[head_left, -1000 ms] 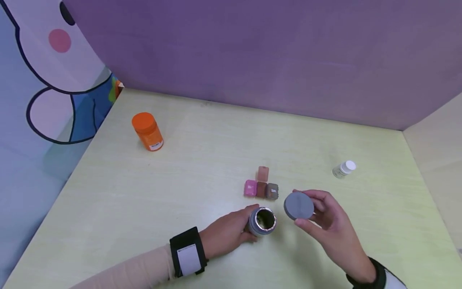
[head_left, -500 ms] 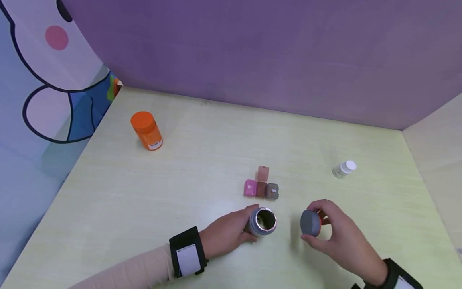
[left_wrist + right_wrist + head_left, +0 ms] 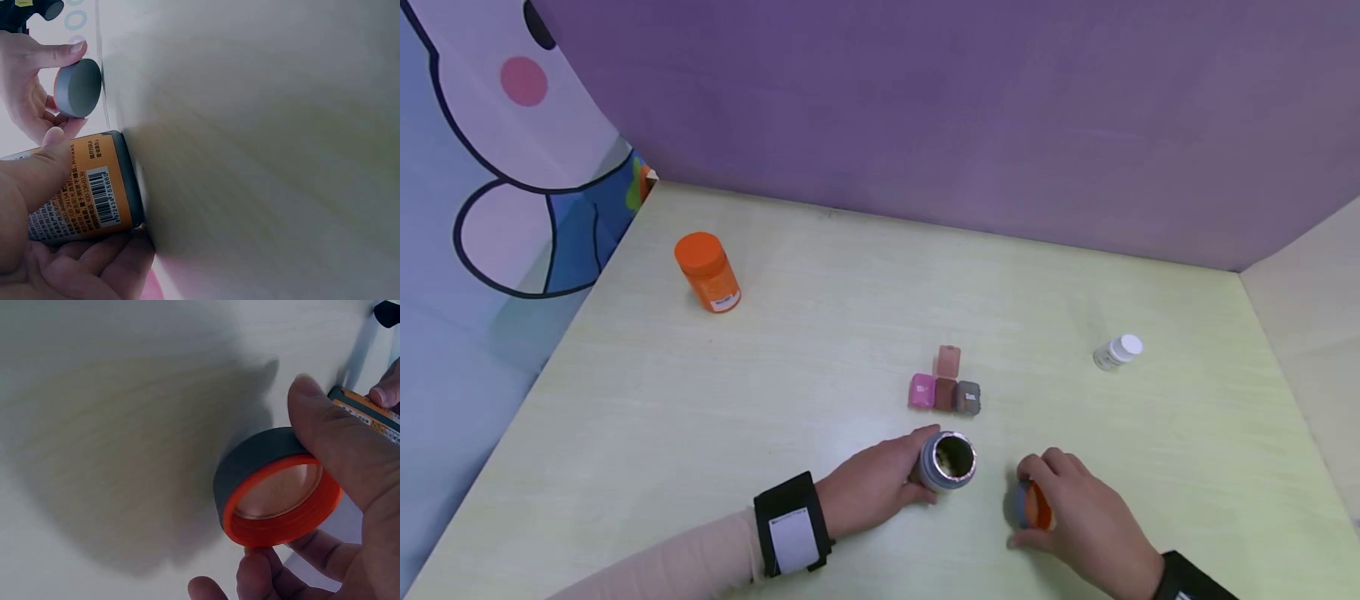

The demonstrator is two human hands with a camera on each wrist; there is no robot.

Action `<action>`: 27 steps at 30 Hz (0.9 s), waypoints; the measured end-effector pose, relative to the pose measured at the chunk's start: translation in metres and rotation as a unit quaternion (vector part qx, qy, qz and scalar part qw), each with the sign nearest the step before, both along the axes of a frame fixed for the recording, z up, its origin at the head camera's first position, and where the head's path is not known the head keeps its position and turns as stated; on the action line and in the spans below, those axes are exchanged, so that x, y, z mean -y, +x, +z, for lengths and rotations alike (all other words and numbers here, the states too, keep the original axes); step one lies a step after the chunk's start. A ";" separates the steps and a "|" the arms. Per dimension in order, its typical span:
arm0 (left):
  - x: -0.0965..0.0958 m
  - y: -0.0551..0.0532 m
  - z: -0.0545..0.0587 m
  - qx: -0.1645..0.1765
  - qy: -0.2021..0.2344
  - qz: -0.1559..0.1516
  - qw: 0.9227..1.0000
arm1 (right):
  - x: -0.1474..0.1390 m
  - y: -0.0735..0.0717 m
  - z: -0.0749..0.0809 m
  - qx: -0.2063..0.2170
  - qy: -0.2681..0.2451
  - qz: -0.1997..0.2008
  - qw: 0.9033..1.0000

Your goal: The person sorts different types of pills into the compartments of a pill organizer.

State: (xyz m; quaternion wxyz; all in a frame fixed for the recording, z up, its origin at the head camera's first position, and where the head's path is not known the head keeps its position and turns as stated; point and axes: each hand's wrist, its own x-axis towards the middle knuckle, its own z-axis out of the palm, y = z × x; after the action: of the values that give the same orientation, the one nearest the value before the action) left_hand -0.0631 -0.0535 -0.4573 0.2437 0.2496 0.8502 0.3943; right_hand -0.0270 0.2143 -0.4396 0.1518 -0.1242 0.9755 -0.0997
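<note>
My left hand point(image 3: 883, 479) grips an uncapped grey jar point(image 3: 931, 477) by its side, thumb and fingers wrapped round it. The jar stands upright on the table, its mouth showing a torn silvery rim and a dark inside. In the left wrist view its orange label point(image 3: 94, 181) carries a barcode. My right hand point(image 3: 1093, 517) pinches a round lid point(image 3: 1024, 504) between thumb and fingers, tilted on edge just over the table. The lid is grey outside with an orange inner ring, seen in the right wrist view as an orange rim point(image 3: 281, 537).
Several small blocks, pink point(image 3: 922, 391), salmon point(image 3: 948, 362), brown point(image 3: 945, 394) and grey point(image 3: 968, 398), sit together behind the jar. An orange bottle point(image 3: 709, 273) stands at the back left. A small white-capped bottle point(image 3: 1117, 352) is at the right. A purple wall point(image 3: 925, 108) bounds the table behind.
My right hand has carried the lid away from the jar, lowered it toward the table and turned it so the orange inside shows. The left hand and jar have stayed put.
</note>
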 end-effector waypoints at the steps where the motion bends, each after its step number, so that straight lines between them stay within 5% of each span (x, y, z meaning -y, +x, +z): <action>1: 0.000 0.000 0.000 0.000 -0.001 0.000 1.000 | 0.000 0.002 -0.001 -0.011 -0.002 0.003 1.000; 6: 0.000 0.000 0.001 -0.001 -0.001 -0.002 1.000 | -0.003 0.007 -0.009 -0.057 -0.008 0.018 0.998; 12: 0.000 0.000 -0.001 -0.001 -0.001 -0.002 1.000 | -0.001 0.007 -0.011 -0.063 -0.002 0.023 0.998; 18: -0.001 0.000 0.001 -0.009 -0.002 -0.003 1.000 | 0.005 0.010 0.002 -0.104 -0.065 -0.022 0.992; 21: -0.001 0.001 0.001 -0.012 -0.005 -0.001 1.000 | 0.013 0.015 0.004 -0.132 -0.192 -0.032 0.972; 24: 0.000 0.001 0.001 -0.009 -0.008 0.001 1.000 | 0.027 0.021 -0.003 -0.132 -0.338 -0.008 0.932; 27: 0.001 0.001 0.000 -0.013 -0.010 -0.001 1.000 | 0.043 0.026 -0.013 -0.090 -0.432 -0.002 0.898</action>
State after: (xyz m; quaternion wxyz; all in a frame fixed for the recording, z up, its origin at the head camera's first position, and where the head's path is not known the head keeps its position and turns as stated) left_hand -0.0622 -0.0549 -0.4577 0.2350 0.2529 0.8571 0.3823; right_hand -0.0010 0.1714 -0.4528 -0.0049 -0.1835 0.8465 -0.4997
